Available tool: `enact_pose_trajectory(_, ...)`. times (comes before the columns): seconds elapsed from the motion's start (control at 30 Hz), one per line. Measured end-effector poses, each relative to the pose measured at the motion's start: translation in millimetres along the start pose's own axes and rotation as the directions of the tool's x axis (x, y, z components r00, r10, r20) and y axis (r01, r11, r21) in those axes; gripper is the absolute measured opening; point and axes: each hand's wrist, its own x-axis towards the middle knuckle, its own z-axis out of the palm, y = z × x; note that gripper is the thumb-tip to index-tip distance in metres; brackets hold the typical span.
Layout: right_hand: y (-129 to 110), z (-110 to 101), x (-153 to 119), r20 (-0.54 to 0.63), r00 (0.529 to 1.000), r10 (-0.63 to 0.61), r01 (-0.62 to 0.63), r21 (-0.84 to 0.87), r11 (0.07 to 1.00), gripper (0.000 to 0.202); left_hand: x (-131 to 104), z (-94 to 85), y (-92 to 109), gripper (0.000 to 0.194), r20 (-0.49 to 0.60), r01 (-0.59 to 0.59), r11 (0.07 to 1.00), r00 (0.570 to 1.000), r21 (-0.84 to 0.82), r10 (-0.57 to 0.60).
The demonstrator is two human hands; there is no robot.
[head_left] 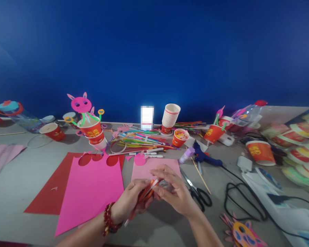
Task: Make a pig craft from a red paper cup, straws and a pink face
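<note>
**A:** ok so what's being held here, and where? Looks fiddly tbh.

**B:** An orange-red piece [144, 195] with a white edge, held over the near side of the pale pink sheet [141, 170] on the counter [10, 209]. It's gripped snugly by the left hand [135, 195]. The right hand [175, 190] is loosely cupped, thumb against the piece's upper end; whether anything's pinched there can't be told.

**A:** Anything that could go wrong?

**B:** Couple of things, probably. The piece could be creased or torn if it's squeezed too hard. Scissors [195, 188] at 3 o'clock from the hands could be bumped if the right wrist is swung out, and the glue gun [205, 156] at 2 could be knocked by a longer reach.

**A:** Any writing readable?

**B:** Not really. Gold characters are printed on the cup stack [91, 131] between 10 and 11 and the red cup [260, 153] between 2 and 3, but too blurred. Lettering on the marker pens [154, 154] at 12 can't be made out either.
</note>
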Motion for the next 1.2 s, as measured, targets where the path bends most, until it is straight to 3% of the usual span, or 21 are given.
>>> enact_pose_trajectory(0.37,-2.2,-1.4,3.5,-0.067,0.996,-0.053,0.048,-0.070,0.996,0.010,-0.3,1.5,1.5,0.049,0.020,-0.030,0.999,0.999,-0.016,0.030)
enact_pose_trajectory(0.7,-2.9,-1.1,6.4,-0.082,0.995,-0.052,0.044,-0.098,0.994,0.014,-0.9,0.9,-1.3,0.041,0.082,-0.138,0.990,0.987,-0.010,0.139)
enact_pose_trajectory(0.9,-9.1,-4.7,7.4,-0.012,0.999,-0.038,0.036,-0.095,0.995,0.015,-0.5,1.9,3.1,0.049,-0.014,-0.103,0.995,0.995,-0.010,0.103)
enact_pose_trajectory(1.07,-5.6,-3.2,7.1,-0.091,0.996,-0.020,0.004,-0.173,0.985,0.010,1.9,3.2,6.1,0.049,-0.084,-0.155,0.988,0.984,0.014,0.156)
enact_pose_trajectory(1.2,0.1,-1.5,5.0,-0.132,0.989,-0.060,0.025,-0.254,0.967,0.012,4.4,1.3,1.5,0.039,-0.100,-0.241,0.970,0.965,0.011,0.241)
